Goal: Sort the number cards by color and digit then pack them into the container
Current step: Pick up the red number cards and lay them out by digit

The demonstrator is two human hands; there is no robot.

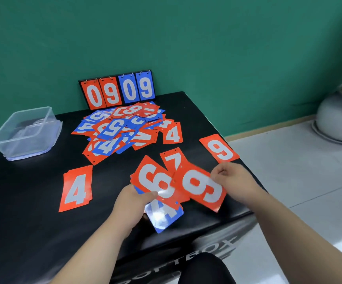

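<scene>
My right hand (pixel 232 179) pinched the edge of a red plastic 9 card (pixel 202 190); left hand (pixel 134 198) gripped a fan of red and blue cards (pixel 155 185) for sorting; matching red 9 on the table (pixel 220 149) lay near, probably its stack; clear plastic container (pixel 25 130) stood well apart, far left.

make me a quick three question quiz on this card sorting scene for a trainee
1. True or false: the right hand pinches a blue card.
2. Which digit is on the red card lying left of the left hand and the stack it holds? A 4, B 7, C 2.
3. What four digits does the standing flip board show?
Key: 1 false, it pinches the red 9 card; 2 A; 3 0909.
</scene>
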